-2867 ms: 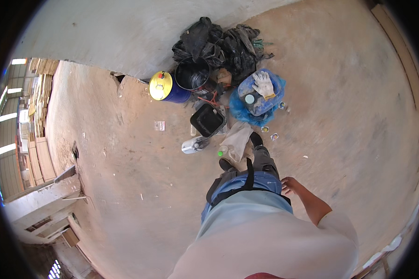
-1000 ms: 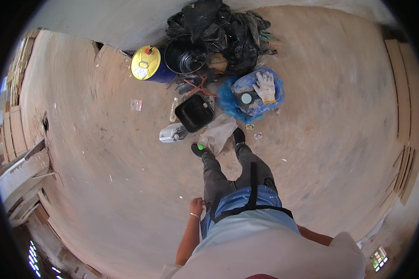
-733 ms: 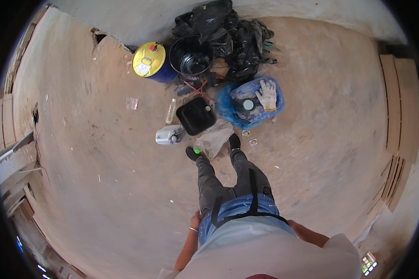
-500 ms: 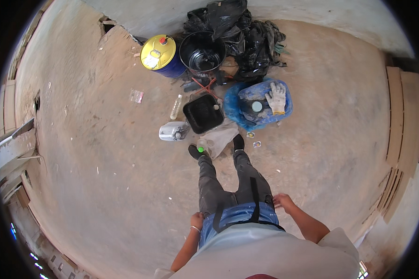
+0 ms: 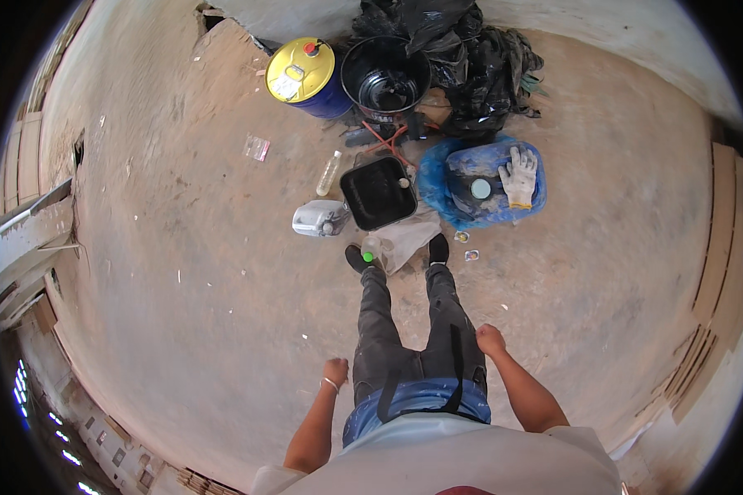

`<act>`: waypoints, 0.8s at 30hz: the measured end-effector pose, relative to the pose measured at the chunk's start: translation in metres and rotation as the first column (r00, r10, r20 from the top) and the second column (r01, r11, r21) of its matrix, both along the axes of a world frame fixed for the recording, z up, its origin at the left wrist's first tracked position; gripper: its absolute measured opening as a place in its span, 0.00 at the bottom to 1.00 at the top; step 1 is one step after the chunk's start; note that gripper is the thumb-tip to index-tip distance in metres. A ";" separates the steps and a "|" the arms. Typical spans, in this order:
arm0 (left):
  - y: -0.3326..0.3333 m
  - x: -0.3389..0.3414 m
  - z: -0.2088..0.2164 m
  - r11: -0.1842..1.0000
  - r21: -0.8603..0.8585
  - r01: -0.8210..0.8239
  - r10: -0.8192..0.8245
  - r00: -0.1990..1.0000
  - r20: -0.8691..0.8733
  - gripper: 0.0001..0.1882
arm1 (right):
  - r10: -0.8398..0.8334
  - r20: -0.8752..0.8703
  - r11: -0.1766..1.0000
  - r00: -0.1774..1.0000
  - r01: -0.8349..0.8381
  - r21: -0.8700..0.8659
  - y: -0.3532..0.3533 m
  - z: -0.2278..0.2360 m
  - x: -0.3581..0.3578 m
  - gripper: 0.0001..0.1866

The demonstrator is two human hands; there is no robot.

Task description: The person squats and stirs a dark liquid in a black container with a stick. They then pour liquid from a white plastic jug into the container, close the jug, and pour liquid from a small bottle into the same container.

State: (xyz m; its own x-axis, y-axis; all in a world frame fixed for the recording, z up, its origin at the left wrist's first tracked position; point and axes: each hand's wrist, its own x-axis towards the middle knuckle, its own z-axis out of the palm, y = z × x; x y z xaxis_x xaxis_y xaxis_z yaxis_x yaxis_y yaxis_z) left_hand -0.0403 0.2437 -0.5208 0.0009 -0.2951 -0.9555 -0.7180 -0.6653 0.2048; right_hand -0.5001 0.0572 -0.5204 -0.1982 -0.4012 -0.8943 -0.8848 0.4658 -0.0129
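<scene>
My left hand (image 5: 336, 371) hangs beside my left thigh, its fingers curled in, with nothing showing in it. On the other side my right hand (image 5: 490, 339) is closed loosely by my right thigh, and no object shows there either. Ahead of my feet stands a black square tray (image 5: 379, 195). Next to its left lie a whitish jug (image 5: 318, 219) and a clear bottle (image 5: 328, 174). A green-capped bottle (image 5: 371, 247) rests by my left shoe on a pale sheet (image 5: 413, 238).
A white glove (image 5: 518, 178) lies on a blue container (image 5: 462, 157) at the right. Farther off are a yellow-topped blue drum (image 5: 301, 70), a black bucket (image 5: 385, 78) and black plastic bags (image 5: 491, 82) against the wall. Boards (image 5: 722, 231) line the right side.
Both hands have moved forward and away from my waist, the left one off my hip. Its fingers and the right hand's look more curled. The view has shifted slightly.
</scene>
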 end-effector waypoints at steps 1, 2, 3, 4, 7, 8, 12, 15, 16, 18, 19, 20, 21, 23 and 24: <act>-0.009 0.002 -0.006 0.979 -0.104 -0.173 0.177 0.984 0.035 0.14 | -0.024 0.007 1.000 1.000 0.024 -0.014 -0.002 -0.005 0.006 0.11; -0.024 0.003 -0.014 0.945 -0.101 -0.311 0.319 0.945 0.068 0.13 | -0.059 -0.012 0.998 0.998 0.058 -0.010 -0.005 -0.010 0.013 0.11; -0.040 -0.003 -0.021 0.777 -0.103 -0.621 0.629 0.775 0.070 0.12 | -0.050 0.032 0.998 0.998 0.051 -0.043 -0.007 -0.013 0.020 0.11; -0.056 -0.013 -0.026 0.514 -0.058 -0.856 0.855 0.507 0.105 0.12 | -0.052 0.049 0.997 0.997 0.055 -0.053 -0.009 -0.016 0.027 0.11; -0.107 -0.035 -0.035 0.624 -0.110 -0.774 0.776 0.630 -0.027 0.11 | -0.073 0.106 0.994 0.992 0.081 -0.077 -0.016 -0.027 0.050 0.10; -0.121 -0.045 -0.038 0.648 -0.095 -0.755 0.755 0.654 -0.052 0.11 | -0.099 0.103 0.993 0.990 0.105 -0.059 -0.018 -0.030 0.056 0.10; -0.157 -0.074 -0.069 0.617 -0.134 -0.776 0.744 0.630 -0.223 0.09 | 0.076 0.099 0.996 0.992 -0.071 -0.055 -0.020 -0.041 0.079 0.16; -0.185 -0.073 -0.120 0.684 -0.264 -0.680 0.670 0.728 -0.142 0.13 | 0.140 0.048 0.990 0.989 -0.138 -0.042 -0.011 -0.051 0.090 0.21; -0.197 -0.069 -0.136 0.593 -0.358 -0.722 0.704 0.680 -0.204 0.14 | 0.114 0.044 0.993 0.992 -0.113 -0.030 -0.006 -0.054 0.092 0.23; -0.234 -0.050 -0.171 0.391 -0.293 -0.872 0.843 0.467 -0.267 0.21 | 0.025 0.050 0.999 0.998 -0.023 -0.046 0.007 -0.063 0.091 0.24; -0.255 -0.036 -0.187 0.250 -0.165 -0.954 0.931 0.284 -0.229 0.25 | -0.039 0.060 0.996 0.997 0.044 -0.073 0.016 -0.066 0.089 0.24; -0.274 -0.025 -0.200 0.108 -0.106 -0.989 0.943 0.135 -0.305 0.28 | -0.114 0.035 0.991 0.993 0.116 -0.070 0.026 -0.069 0.086 0.23; -0.288 -0.014 -0.209 -0.034 -0.032 -0.999 0.959 -0.023 -0.284 0.31 | -0.150 0.038 0.982 0.988 0.153 -0.110 0.038 -0.071 0.083 0.22; -0.306 0.002 -0.218 -0.098 0.223 -0.970 0.930 -0.169 -0.326 0.33 | -0.221 0.053 0.964 0.974 0.227 -0.137 0.060 -0.077 0.084 0.22; -0.312 0.008 -0.220 -0.141 0.331 -0.933 0.923 -0.245 -0.296 0.34 | -0.281 -0.001 0.954 0.960 0.280 -0.107 0.073 -0.078 0.088 0.21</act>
State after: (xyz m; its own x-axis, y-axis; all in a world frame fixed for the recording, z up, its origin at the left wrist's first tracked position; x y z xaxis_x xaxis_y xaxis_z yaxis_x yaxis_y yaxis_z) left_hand -0.0323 -0.0687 -0.7412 0.0226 -0.2990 -0.9540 0.8506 -0.4958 0.1755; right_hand -0.4117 0.1304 -0.5985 -0.3299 -0.4190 -0.8459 -0.7192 0.6920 -0.0623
